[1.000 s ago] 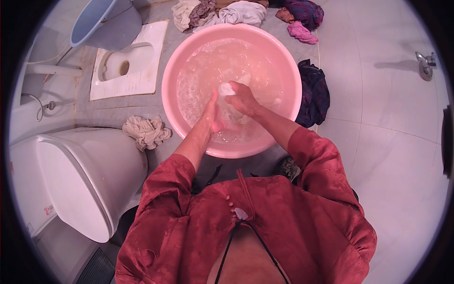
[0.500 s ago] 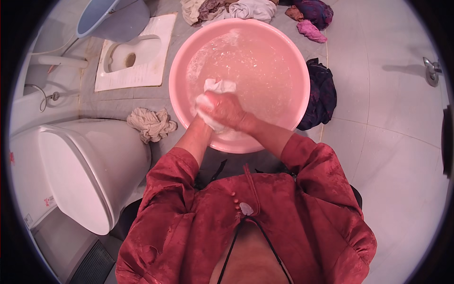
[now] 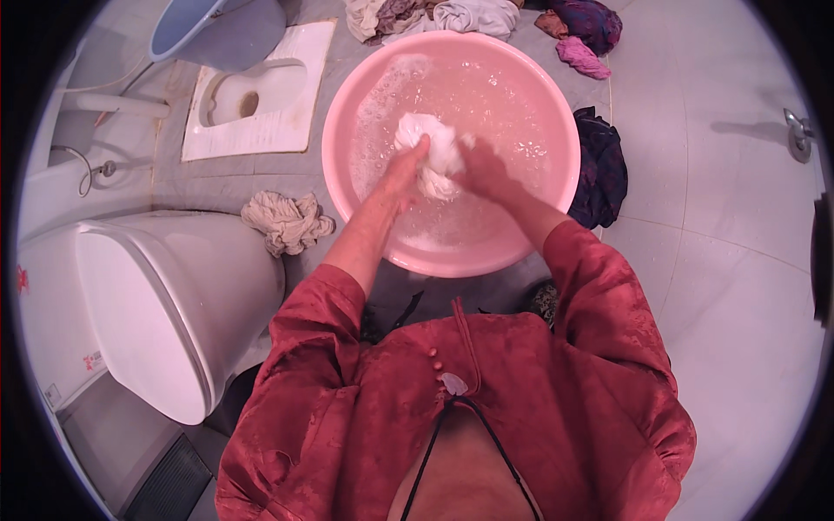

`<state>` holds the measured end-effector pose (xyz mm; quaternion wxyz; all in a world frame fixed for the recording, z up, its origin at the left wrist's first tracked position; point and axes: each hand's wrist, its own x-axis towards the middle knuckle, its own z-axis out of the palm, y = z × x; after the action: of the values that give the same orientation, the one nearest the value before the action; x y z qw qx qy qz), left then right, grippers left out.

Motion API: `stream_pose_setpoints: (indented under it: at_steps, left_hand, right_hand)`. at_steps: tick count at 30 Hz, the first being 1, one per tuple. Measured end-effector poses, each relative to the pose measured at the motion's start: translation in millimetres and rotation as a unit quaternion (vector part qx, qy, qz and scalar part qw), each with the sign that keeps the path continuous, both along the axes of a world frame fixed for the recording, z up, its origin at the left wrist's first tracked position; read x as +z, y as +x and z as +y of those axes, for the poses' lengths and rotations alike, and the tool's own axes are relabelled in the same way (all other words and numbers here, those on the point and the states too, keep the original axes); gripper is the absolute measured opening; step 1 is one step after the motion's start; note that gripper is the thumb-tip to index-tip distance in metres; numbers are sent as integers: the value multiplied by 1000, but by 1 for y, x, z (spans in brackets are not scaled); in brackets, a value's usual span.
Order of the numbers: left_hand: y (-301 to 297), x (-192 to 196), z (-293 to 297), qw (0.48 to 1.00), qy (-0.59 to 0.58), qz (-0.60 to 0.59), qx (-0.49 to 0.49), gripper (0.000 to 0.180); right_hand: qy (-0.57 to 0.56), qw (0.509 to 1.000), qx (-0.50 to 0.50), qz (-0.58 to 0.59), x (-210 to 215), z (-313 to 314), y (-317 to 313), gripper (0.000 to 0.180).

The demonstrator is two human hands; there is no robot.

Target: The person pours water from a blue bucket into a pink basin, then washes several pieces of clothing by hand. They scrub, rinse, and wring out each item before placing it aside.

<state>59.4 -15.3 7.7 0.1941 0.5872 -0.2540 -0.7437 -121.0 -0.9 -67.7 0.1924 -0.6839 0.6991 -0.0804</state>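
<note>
A round pink basin (image 3: 560,104) holds cloudy, sudsy water, with foam thickest along its left side. Over the water, a wet, bunched white cloth (image 3: 430,143) is between my two hands. My left hand (image 3: 408,169) grips its left side, thumb up against the fabric. On the other side my right hand (image 3: 485,169) is closed on the cloth's right edge, slightly blurred by motion. The cloth's underside and the fingertips of both hands are partly hidden.
A beige cloth (image 3: 288,222) lies beside the white toilet (image 3: 143,321) at left. Behind it are a squat toilet (image 3: 295,113) and blue bucket (image 3: 221,39). Past the basin lie piled clothes (image 3: 473,17), a pink cloth (image 3: 580,57) and dark garment (image 3: 599,169).
My hands have moved apart, and the right one has swung rightward. The white cloth, earlier squeezed between them nearer the basin's left side, is now farther right and more spread.
</note>
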Motion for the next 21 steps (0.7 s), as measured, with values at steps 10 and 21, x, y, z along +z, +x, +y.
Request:
stream_pose_setpoints:
  at_steps: [10, 21]
  left_hand:
    - [-1, -28, 12, 944, 176, 268, 75, 88]
    - [-7, -10, -6, 920, 13, 331, 211, 47]
  right_hand:
    - [18, 941, 42, -337, 51, -13, 19, 29]
    - [78, 649, -76, -753, 111, 12, 51, 34]
